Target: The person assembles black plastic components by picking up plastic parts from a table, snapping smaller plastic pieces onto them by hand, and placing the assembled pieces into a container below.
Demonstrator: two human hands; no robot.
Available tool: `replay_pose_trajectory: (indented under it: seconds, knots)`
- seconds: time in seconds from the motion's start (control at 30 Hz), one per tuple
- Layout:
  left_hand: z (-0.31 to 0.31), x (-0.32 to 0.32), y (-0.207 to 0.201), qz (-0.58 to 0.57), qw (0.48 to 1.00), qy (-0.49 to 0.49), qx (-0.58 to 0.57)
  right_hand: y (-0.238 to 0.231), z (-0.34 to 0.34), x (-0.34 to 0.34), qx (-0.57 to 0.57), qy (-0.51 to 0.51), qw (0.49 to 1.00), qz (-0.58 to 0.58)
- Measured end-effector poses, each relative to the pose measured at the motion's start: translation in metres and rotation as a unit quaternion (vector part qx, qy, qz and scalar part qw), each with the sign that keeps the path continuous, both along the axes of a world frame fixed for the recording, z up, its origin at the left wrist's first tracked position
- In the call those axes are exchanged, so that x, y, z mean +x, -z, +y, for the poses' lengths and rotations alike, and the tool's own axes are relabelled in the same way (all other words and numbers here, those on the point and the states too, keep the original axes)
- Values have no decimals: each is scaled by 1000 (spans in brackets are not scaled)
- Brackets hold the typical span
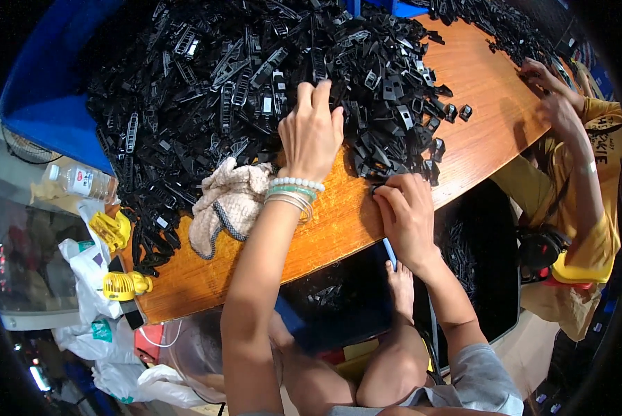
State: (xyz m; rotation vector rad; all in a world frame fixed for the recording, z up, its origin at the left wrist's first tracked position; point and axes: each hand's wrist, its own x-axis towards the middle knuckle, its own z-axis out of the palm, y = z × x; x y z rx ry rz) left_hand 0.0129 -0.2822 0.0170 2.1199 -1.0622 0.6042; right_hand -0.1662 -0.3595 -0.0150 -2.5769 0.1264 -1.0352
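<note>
A large heap of black plastic parts (pixel 241 90) covers the far side of the wooden table (pixel 318 243). My left hand (pixel 311 128) reaches to the heap's near side, its fingers bent down onto the parts and its thumb apart. Bracelets circle that wrist. At the table's near edge, my right hand (pixel 409 215) has its fingers closed in a pinch. A small black plastic part (pixel 375 188) shows at those fingertips, mostly hidden. Beside my left forearm lies a crumpled beige cloth (pixel 220 201) with a dark border.
To the left are a clear bottle (pixel 85 182), a small yellow fan (pixel 127 286) and white plastic bags (pixel 89 277). Below the table's edge sits a dark bin (pixel 477 249) with black pieces. At right, a person in a yellow shirt (pixel 606 173) works at the table.
</note>
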Motion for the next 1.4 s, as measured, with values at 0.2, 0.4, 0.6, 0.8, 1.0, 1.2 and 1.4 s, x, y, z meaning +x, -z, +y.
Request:
replay_pose_trajectory:
  seconds: [0.2, 0.4, 0.6, 0.8, 1.0, 1.2, 1.4]
  knots:
    - [1, 9, 0, 26, 999, -15, -14, -4, 28, 5, 191, -156, 969, -9]
    - [63, -5, 2, 489, 802, 199, -278, -6, 27, 8, 290, -123, 949, 11]
    - [111, -31, -13, 560, 759, 211, -256, -11, 21, -2, 130, -99, 984, 65]
    - [148, -88, 13, 291, 940, 175, -29, -16, 17, -11, 82, -38, 986, 140]
    - [154, -106, 11, 214, 956, 190, 63, -11, 15, -10, 154, -44, 978, 132]
    - [152, -103, 12, 91, 968, 209, 109, -6, 12, -9, 160, -56, 981, 99]
    - [153, -102, 13, 259, 959, 119, -6, -14, 11, -8, 264, -177, 941, 113]
